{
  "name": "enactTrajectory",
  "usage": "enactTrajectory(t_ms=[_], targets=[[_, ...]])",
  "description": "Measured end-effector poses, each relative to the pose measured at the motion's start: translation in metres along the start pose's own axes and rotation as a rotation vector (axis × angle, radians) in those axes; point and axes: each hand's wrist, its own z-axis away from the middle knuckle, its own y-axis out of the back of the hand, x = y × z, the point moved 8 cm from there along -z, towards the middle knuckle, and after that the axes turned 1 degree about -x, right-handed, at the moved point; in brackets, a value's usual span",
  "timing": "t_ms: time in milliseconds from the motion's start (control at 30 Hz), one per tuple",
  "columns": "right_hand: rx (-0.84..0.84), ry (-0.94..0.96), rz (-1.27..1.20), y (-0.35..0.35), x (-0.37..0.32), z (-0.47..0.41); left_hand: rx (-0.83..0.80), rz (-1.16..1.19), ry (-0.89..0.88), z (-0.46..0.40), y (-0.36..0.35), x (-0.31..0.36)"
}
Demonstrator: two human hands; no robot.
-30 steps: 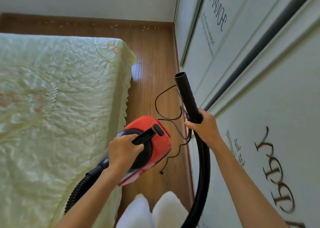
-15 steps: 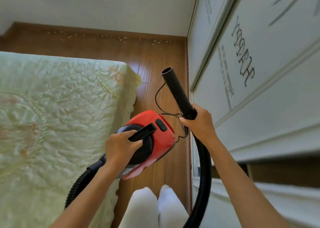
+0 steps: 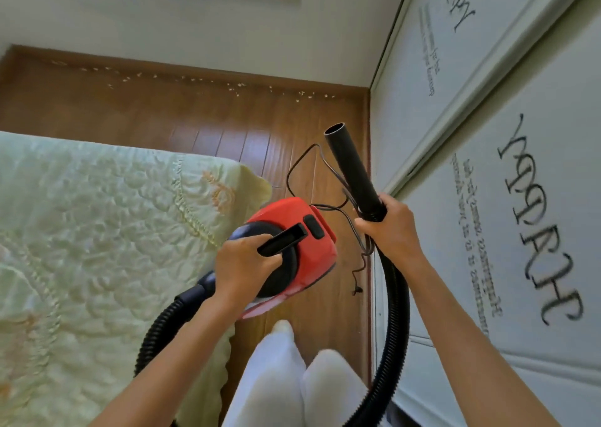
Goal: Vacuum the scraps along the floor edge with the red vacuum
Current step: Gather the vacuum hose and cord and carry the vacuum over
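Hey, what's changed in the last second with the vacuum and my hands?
The view has tilted up: the scraps along the far floor edge sit lower in frame and a pink strip has come into view up top. Neither hand took hold of or let go of anything. The left hand still grips the red vacuum by its handle, and the right hand still holds the black nozzle, raised.

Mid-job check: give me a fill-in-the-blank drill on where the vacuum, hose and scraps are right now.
1. The left hand grips the black handle of the ____ vacuum.
2. The right hand holds the black nozzle tube, whose open end points toward the far ____.
3. The scraps lie along the wooden floor edge below the far wall, ____ from the nozzle.
4. The quilted bedspread lies on the person's ____ side.

Missing words: red; wall; apart; left
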Motion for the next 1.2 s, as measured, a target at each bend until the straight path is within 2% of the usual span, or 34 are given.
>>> enactTrajectory(t_ms=[100,267,500,767,933,1200], targets=[[-0.016,-0.019,0.009,-0.006,-0.003,-0.055,0.012,-0.005,0.020,-0.061,0.005,0.001],[-0.033,-0.012,-0.034,-0.011,-0.011,-0.162,0.084,-0.056,-0.046,-0.154,0.014,0.010],[-0.153,0.047,-0.053,-0.030,-0.039,-0.319,0.233,-0.118,-0.099,-0.274,0.033,0.027],[-0.254,0.139,-0.047,-0.045,-0.100,-0.471,0.310,-0.106,0.027,-0.407,0.069,0.024],[-0.301,0.177,-0.042,-0.079,-0.144,-0.567,0.337,-0.061,0.101,-0.491,0.092,-0.003],[-0.384,0.212,-0.052,-0.170,-0.236,-0.712,0.387,-0.056,0.183,-0.626,0.144,-0.074]])
